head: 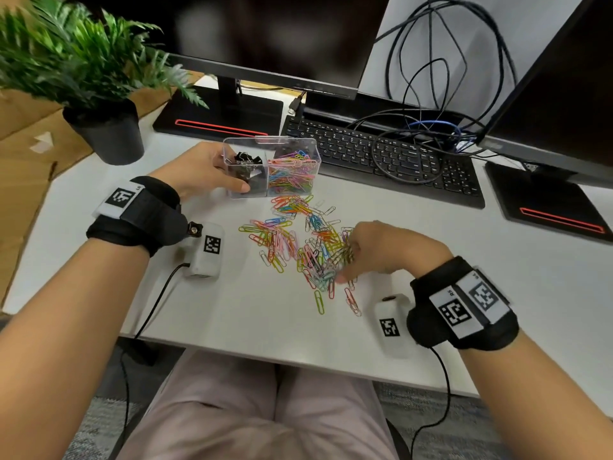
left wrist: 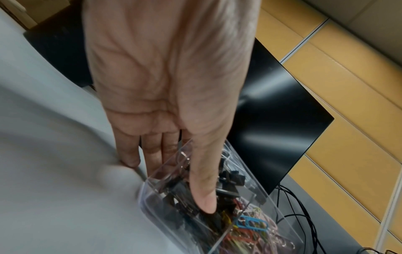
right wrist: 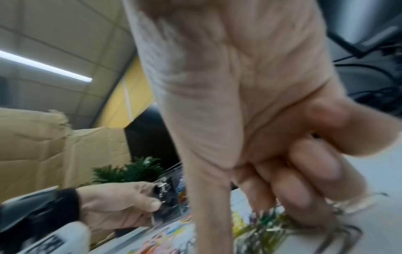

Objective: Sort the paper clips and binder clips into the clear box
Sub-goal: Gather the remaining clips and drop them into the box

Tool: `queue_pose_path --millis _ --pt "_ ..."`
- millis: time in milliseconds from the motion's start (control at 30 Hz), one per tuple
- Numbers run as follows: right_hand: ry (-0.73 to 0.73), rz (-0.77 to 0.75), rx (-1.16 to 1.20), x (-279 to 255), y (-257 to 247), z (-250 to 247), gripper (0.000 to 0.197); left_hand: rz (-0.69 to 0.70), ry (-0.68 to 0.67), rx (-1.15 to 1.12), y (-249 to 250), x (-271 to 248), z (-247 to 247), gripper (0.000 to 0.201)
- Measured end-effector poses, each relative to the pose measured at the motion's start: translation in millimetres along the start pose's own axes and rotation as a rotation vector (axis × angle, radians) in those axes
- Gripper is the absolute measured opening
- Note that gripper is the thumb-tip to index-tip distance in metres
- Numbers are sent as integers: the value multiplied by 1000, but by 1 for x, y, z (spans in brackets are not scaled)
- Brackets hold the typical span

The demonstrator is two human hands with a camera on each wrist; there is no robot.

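Observation:
A clear box (head: 300, 146) with two compartments stands on the desk; black binder clips (head: 247, 161) fill its left half and coloured paper clips (head: 292, 171) its right half. My left hand (head: 205, 171) grips the box's left end, thumb on the front wall (left wrist: 204, 194), fingers behind it. A loose pile of coloured paper clips (head: 298, 240) lies in front of the box. My right hand (head: 374, 250) is at the pile's right edge, fingers curled round a bunch of clips (right wrist: 267, 228). That view is blurred.
A black keyboard (head: 381, 154) with tangled cables (head: 428, 94) lies behind the box. A potted plant (head: 99, 104) stands at the back left. Two monitor bases (head: 219, 117) sit at the rear. White wrist-camera units (head: 205, 250) rest near both wrists.

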State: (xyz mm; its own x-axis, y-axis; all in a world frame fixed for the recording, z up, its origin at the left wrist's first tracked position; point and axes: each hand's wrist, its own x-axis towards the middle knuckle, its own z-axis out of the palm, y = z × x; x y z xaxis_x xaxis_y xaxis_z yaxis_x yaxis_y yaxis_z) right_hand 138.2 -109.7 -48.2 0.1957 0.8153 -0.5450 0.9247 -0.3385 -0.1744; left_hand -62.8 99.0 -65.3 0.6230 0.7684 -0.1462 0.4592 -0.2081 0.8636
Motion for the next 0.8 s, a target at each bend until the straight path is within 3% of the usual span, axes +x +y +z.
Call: queue_pose_path --millis 133,233,367,433,600,800 --pt "227 55 80 14 20 -7 52 -9 3 -12 0 0 1 34" --pt "314 103 161 16 29 -12 55 -9 5 -15 0 0 1 32" --pt "161 167 89 13 25 -15 103 -5 4 -24 2 0 2 32" --pt "107 170 95 14 19 -16 107 -13 10 -27 2 0 2 36" --pt "115 76 126 20 2 -14 83 -16 14 -26 0 1 1 37" --pt "215 -27 192 27 -9 -14 28 -9 7 -20 0 0 1 32"
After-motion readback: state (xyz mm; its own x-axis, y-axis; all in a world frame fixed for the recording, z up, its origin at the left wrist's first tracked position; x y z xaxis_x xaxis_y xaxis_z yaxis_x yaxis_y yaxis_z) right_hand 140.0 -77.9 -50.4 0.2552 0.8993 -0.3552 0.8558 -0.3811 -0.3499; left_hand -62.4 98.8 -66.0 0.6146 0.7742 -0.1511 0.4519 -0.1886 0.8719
